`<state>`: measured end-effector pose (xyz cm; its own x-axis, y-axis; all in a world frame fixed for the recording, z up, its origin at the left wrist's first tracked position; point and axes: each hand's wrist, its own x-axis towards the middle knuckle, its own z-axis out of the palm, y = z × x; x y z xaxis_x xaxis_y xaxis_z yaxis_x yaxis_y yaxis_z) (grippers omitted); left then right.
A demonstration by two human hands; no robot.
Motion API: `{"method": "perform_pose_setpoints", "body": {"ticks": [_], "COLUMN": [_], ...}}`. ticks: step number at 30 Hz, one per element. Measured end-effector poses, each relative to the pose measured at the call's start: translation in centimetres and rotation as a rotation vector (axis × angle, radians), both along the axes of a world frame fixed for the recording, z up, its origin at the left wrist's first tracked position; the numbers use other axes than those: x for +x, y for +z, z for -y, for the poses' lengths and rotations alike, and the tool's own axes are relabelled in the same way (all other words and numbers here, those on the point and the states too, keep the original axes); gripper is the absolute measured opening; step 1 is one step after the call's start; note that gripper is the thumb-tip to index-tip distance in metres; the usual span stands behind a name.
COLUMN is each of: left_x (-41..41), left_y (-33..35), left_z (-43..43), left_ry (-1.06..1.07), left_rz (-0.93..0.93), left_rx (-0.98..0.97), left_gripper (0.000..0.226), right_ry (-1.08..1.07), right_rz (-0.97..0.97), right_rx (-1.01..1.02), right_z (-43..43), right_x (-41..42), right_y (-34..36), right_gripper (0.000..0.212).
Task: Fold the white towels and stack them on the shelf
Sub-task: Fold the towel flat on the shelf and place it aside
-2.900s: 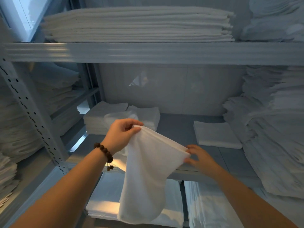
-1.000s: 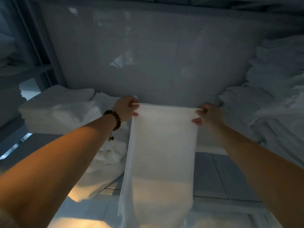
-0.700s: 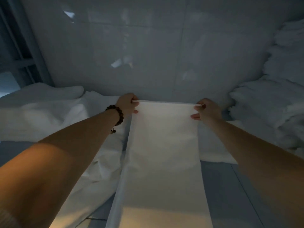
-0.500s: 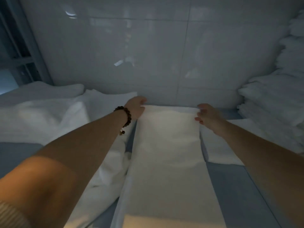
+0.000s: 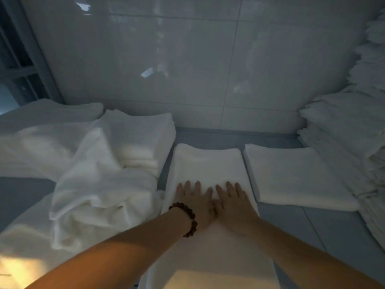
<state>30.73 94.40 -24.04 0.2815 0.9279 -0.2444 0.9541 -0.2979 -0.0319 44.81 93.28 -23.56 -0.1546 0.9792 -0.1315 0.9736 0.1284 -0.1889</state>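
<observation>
L fingers [image 5: 187, 187]: lying flat and slightly spread on the towel, palm down, clamping nothing.
R fingers [image 5: 230, 187]: same, flat and apart, pressing on cloth, not pinching.
Left hand [image 5: 196, 202]: resting beside the right hand [image 5: 232, 205], thumbs touching or nearly so; a bead bracelet [image 5: 190, 219] is sitting on the L wrist.
Long towel [image 5: 208, 170]: lying lengthwise on the shelf [image 5: 325, 232], far end near the back wall [image 5: 187, 65], near end running out of view at the bottom; looks folded into a narrow strip.
Handling (judgement): soft, light, limp cloth, prob. w/ some grip against skin; it's likely sagging wherever unsupported, so flat palms are suiting it for smoothing.
Where to hold (judgement): pinch both corners of one short end, fold over toward the other; edges should be kept lined up.
Folded towel [image 5: 291, 178]: lying just beside it on the right, edges close, can't tell if touching.
Loose pile [image 5: 100, 195]: crumpled towels sitting on the left, just beside the strip's L edge.
Left stack [image 5: 145, 136]: folded, behind the loose pile.
Right stacks [image 5: 354, 132]: tall folded piles along the R side.
</observation>
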Motion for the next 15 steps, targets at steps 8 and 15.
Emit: {"method": "perform_pose_setpoints", "body": {"ticks": [8, 15], "left_x": [-1.1, -0.4], "left_y": [-3.0, -1.5], "left_z": [-4.4, -6.9], "left_ry": [-0.016, 0.028], "left_rz": [0.092, 0.098], "left_rx": [0.176, 0.102], "left_gripper": [0.066, 0.064], "right_ry": [-0.032, -0.029], "right_rz": [0.094, 0.090], "right_rx": [0.170, 0.096], "right_z": [-4.1, -7.5], "right_x": [0.5, 0.9], "right_y": [-3.1, -2.2], "right_gripper": [0.054, 0.056]}}
